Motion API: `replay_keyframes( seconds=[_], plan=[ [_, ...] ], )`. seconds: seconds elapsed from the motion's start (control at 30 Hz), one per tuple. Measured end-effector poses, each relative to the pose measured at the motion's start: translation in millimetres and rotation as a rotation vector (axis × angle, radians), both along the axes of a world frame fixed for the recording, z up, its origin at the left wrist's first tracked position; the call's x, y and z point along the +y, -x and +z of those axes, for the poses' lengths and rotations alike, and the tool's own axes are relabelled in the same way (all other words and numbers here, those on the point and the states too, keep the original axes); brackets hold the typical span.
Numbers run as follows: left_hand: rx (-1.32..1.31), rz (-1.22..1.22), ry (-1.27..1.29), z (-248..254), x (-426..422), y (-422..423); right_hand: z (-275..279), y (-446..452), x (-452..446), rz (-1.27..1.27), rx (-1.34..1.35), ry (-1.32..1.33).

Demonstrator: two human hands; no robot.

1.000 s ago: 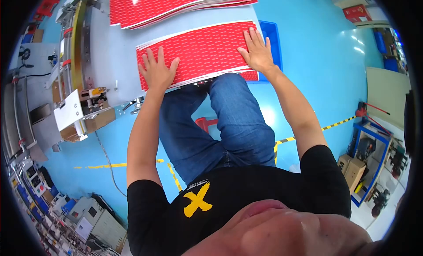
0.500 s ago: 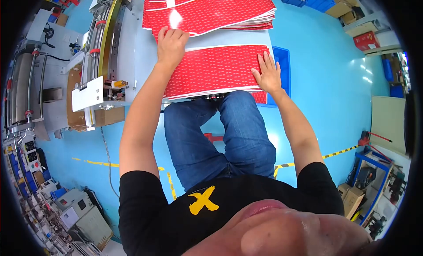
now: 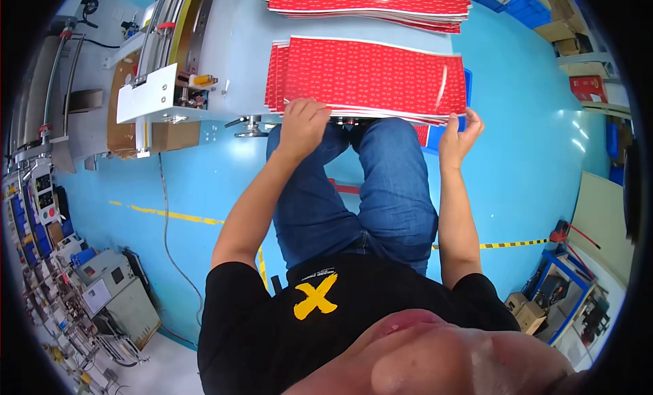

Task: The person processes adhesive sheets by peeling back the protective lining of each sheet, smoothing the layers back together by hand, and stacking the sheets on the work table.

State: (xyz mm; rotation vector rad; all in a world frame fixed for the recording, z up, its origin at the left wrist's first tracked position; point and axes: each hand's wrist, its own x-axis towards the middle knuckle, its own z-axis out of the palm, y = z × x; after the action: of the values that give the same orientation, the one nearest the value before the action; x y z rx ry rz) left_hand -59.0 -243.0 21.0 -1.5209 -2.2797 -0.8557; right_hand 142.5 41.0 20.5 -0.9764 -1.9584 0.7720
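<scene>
A red printed sheet (image 3: 374, 79) with rows of small pale marks tops the near stack on the light grey table. It sits shifted to the right, so the left ends of several red sheets (image 3: 273, 79) underneath show. My left hand (image 3: 305, 128) has its fingers curled over the top sheet's near edge, toward the left; its thumb is hidden. At the near right corner my right hand (image 3: 459, 138) pinches the same sheet between thumb and fingers. Beyond it lies a second stack of red sheets (image 3: 381, 2), with no hand on it.
Left of the stacks stands a machine with metal rollers and a white end plate (image 3: 146, 94). A blue bin (image 3: 468, 86) shows beside the table's right edge, with red material low in it. My legs (image 3: 394, 184) are just under the near edge.
Both hands have come to the near edge of the near stack, the left from the far stack, the right from the sheet's surface. The top sheet now lies offset rightward. The view has shifted.
</scene>
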Motion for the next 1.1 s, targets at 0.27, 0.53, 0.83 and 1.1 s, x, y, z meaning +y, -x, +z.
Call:
replay_keyframes(
  seconds=[0.27, 0.53, 0.83, 1.1],
  plan=[
    [-0.679, 0.693, -0.038, -15.7, -40.7, 27.7, 20.4, 66.1, -17.5, 0.288, -0.037, 0.019],
    [-0.994, 0.533, -0.187, -12.7, -37.0, 27.4, 12.4, 159.7, -120.2, 0.97, -0.239, 0.346],
    [-0.604, 0.245, -0.146, 9.9, -33.0, 10.5, 42.2, 162.9, -148.9, 0.925, -0.426, 0.369],
    [-1.014, 0.527, -0.23, -3.1, -33.5, 6.9, 26.5, 162.5, -112.2, 0.896, -0.4, 0.687]
  ],
)
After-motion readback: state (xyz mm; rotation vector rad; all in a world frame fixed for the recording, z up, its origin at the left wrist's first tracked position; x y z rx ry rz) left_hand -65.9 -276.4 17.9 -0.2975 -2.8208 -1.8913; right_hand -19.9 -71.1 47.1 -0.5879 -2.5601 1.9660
